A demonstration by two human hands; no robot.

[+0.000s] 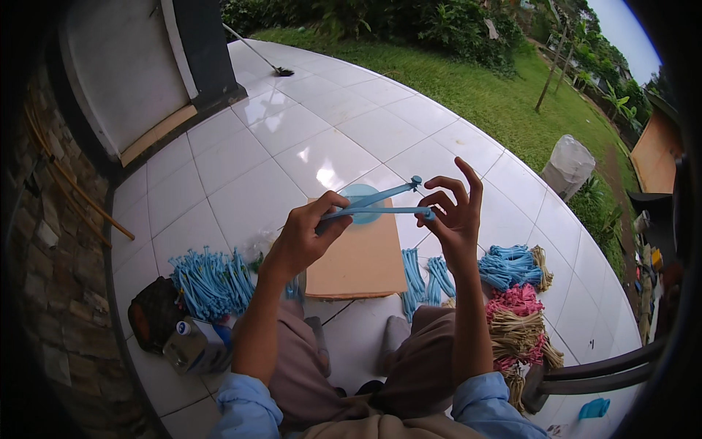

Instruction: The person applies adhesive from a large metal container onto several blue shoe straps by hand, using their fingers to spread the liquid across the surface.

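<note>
Blue strands (391,211) (2) run btwn 2 hands (303,233) (458,225).

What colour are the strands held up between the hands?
The strands are light blue, clearest in the head view.

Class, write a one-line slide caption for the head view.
Left hand pinches blue straps above brown cardboard, right hand at their ends.

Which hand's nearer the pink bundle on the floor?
Right. The right hand is raised above floor level, up and to the left of the pink bundle in the picture; the left hand is farther left, pinching the blue strips.
</note>
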